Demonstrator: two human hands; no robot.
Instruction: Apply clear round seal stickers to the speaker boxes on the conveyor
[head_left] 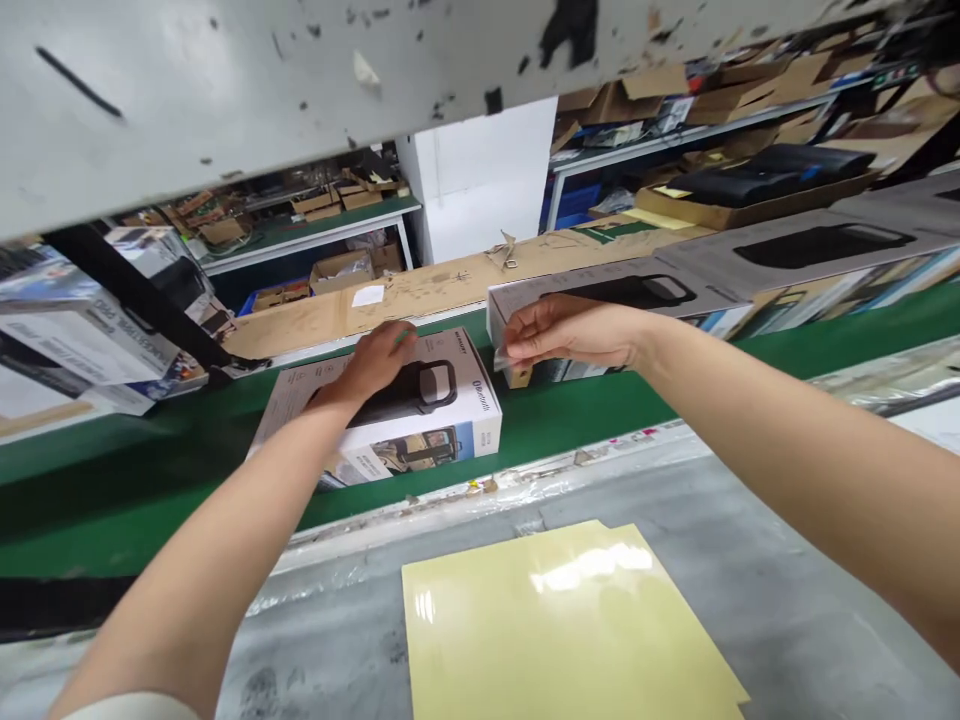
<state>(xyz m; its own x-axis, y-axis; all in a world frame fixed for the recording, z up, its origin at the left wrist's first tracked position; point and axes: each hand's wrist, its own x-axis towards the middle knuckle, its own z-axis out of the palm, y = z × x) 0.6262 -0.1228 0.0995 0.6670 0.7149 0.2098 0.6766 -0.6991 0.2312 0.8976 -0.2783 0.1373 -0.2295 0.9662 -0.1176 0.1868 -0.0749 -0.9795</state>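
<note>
A white product box (420, 410) printed with a dark speaker lies flat on the green conveyor belt (150, 470). My left hand (379, 362) rests on the box's top, fingers curled over its far edge. Just to the right, my right hand (570, 335) hovers above the belt with its fingers pinched on a small pale piece, perhaps a sticker, too small to name. Behind my right hand lies a second box (660, 290), grey with a dark speaker picture.
More grey boxes (817, 245) follow along the belt to the right. A glossy yellow sheet (562, 620) lies on the grey worktable in front of me. A scuffed white beam (262, 90) crosses overhead. Stacked boxes (82, 340) sit at left; shelves with cartons stand behind.
</note>
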